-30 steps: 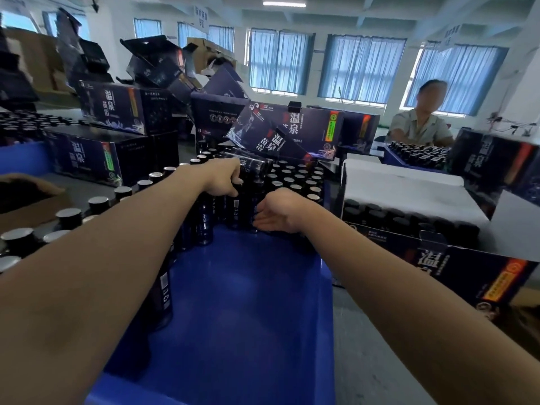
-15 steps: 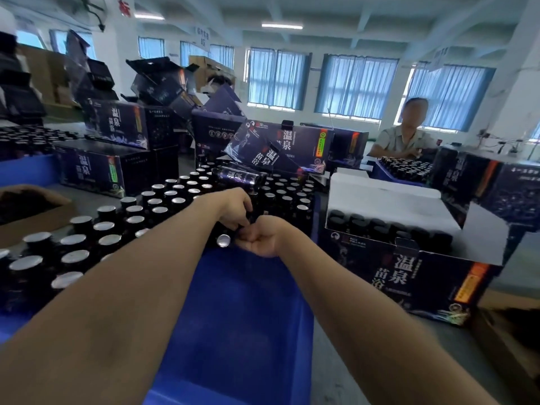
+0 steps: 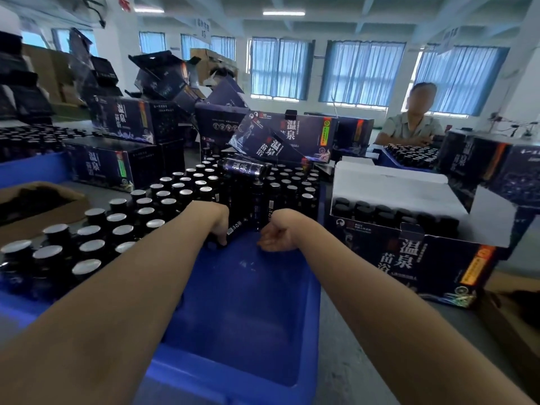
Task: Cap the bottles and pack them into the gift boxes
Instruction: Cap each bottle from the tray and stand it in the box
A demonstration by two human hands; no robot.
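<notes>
My left hand [image 3: 217,229] curls round the foot of a bottle [image 3: 235,226] at the front of the block in the blue crate [image 3: 222,372]. My right hand [image 3: 277,233] sits curled just beside it, and I cannot tell if it grips anything. I'd lift straight up, clear of neighbouring bottles, then cross the crate's right wall to the open gift box [image 3: 409,258], minding its raised flaps.
</notes>
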